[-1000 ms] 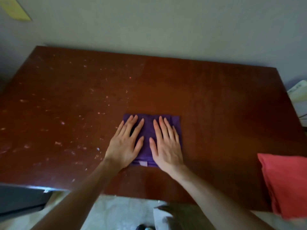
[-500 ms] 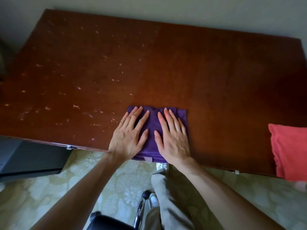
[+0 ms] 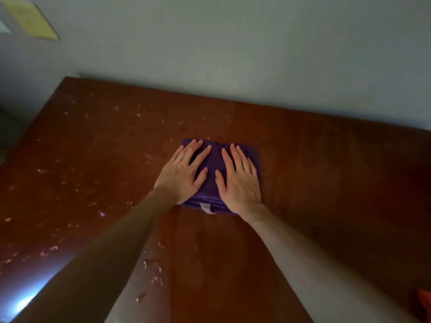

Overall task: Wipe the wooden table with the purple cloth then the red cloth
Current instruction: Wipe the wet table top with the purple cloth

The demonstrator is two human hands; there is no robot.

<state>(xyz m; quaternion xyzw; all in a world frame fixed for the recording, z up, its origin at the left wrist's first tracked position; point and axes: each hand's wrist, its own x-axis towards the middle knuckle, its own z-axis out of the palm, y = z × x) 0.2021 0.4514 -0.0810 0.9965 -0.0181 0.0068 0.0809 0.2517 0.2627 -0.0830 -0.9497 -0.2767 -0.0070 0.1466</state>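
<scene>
Two hands lie flat on one purple cloth (image 3: 215,180), and they now sit much farther up the wooden table (image 3: 326,178) than half a second ago, when the cloth hung at the near edge with the floor and the person's legs showing below it; none of that is in view now, and more of the pale wall (image 3: 233,47) fills the top of the picture. The left hand (image 3: 180,174) presses on the cloth's left half and the right hand (image 3: 241,183) on its right half, both with fingers spread and straight, palms down, pinning the cloth rather than closing on it. The cloth is folded into a thick square near the middle of the table, with one small pale tag (image 3: 206,208) sticking out at its near edge between the wrists. The red cloth (image 3: 425,300) was a broad shape at the right edge earlier; now only one small corner of it shows at the bottom right, cut off by the frame. Many pale specks and wet-looking smears dot the left half of the table, too many and too blurred to count, while the right half looks cleaner. One yellow paper (image 3: 30,19) on the wall is cut off at the upper left. The whole view is dim and soft.
</scene>
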